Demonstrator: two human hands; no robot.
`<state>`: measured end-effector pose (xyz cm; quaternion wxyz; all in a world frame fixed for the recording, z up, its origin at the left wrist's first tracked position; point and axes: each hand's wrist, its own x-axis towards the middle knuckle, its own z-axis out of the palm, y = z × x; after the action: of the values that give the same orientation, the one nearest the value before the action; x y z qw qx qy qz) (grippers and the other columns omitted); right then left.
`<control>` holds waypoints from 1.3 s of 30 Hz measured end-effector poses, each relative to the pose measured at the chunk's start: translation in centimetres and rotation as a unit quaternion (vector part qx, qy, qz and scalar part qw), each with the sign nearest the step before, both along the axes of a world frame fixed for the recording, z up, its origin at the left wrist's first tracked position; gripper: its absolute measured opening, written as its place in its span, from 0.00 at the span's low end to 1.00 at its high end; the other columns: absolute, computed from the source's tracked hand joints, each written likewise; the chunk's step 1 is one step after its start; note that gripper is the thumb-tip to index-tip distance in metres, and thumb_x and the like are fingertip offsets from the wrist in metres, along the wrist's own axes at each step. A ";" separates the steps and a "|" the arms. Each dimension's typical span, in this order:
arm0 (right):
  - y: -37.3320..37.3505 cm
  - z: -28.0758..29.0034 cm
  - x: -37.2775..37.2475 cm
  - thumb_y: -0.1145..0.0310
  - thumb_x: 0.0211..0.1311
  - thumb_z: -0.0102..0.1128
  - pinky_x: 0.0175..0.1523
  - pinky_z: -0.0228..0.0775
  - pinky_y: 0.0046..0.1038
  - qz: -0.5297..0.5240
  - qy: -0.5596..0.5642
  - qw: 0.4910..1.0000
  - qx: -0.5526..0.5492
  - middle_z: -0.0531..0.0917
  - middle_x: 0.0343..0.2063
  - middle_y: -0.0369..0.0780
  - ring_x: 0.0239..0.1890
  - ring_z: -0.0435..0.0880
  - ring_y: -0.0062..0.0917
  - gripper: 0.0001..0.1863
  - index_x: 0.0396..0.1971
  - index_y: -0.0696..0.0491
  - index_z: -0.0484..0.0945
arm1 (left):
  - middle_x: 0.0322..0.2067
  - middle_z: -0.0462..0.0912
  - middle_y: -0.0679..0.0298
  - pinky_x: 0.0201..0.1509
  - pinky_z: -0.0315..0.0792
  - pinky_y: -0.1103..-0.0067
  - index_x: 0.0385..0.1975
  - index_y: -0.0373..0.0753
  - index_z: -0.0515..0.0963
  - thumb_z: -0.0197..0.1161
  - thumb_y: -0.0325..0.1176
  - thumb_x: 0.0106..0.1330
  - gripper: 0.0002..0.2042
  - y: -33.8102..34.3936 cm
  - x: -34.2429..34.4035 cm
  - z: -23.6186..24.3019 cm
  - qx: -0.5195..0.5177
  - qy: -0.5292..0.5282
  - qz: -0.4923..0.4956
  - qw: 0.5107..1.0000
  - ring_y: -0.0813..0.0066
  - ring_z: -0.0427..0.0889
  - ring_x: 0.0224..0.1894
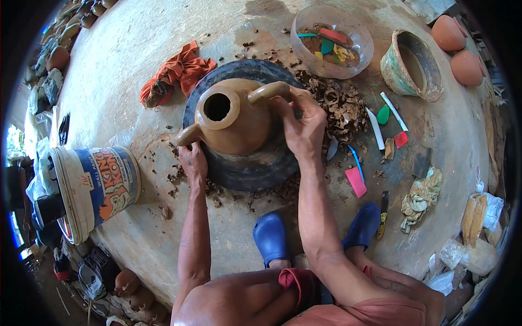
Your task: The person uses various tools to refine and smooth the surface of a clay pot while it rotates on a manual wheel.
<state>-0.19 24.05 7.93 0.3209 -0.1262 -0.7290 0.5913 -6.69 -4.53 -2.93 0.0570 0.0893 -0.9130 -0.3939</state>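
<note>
A brown clay teapot (234, 117) with an open round mouth stands on a dark round wheel (247, 168). My left hand (191, 157) rests against the wheel's left edge, fingers touching the teapot's spout (187, 136). My right hand (302, 125) presses on the pot's right side, thumb and fingers around the base of the curved handle (266, 91). Clay shavings (340, 108) lie piled to the right of the wheel.
An orange rag (176, 73) lies left of the wheel. Behind stand a clear bowl (331, 41) of coloured scrapers and a green-glazed pot (410, 65). Plastic tools (380, 122) lie right. A tipped paint bucket (98, 187) lies left. Blue clogs (272, 236) sit near my knees.
</note>
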 end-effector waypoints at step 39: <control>4.6 3.0 0.0 0.68 0.55 0.83 0.54 0.83 0.34 0.087 0.086 0.975 0.186 0.91 0.47 0.44 0.49 0.90 0.36 0.20 0.47 0.55 0.91 | 0.58 0.85 0.45 0.66 0.72 0.64 0.65 0.29 0.76 0.59 0.42 0.76 0.25 -3.3 -4.3 -1.4 0.055 -0.061 -0.099 0.992 0.53 0.83 0.61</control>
<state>-0.16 28.62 10.92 0.3474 0.0511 -0.8040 0.4798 -10.94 -7.87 -4.29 -0.0430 0.0258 -0.8960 -0.4412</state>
